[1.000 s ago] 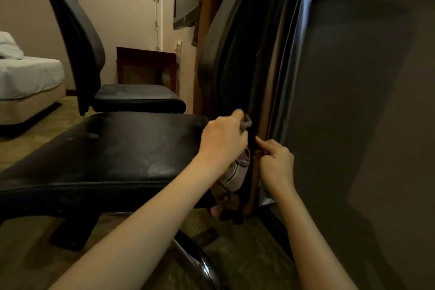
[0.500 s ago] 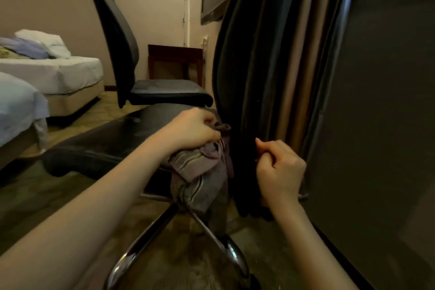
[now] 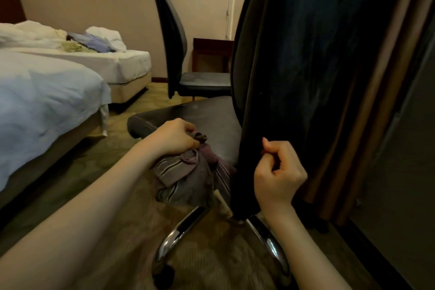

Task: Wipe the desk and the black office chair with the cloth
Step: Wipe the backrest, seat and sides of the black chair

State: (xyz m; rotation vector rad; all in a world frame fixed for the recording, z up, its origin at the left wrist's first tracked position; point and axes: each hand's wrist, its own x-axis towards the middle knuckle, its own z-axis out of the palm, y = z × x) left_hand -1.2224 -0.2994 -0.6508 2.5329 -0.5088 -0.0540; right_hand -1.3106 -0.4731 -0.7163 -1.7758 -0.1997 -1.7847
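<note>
Black office chair (image 3: 306, 59) on patterned carpet (image 3: 211, 256)

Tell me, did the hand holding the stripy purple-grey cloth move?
Yes. The left hand gripping the striped purple-grey cloth has moved left, away from the edge of the tall black chair backrest, where it was before.

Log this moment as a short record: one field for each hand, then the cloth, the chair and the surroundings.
left hand: grips the bunched top of the cloth at the seat's near edge
right hand: fingers curled at the backrest's lower edge; unclear if it pinches it
cloth: striped, hangs below the left hand
chair: black seat, tall backrest, chrome base
surroundings: second chair behind, two beds to the left, curtain to the right
</note>
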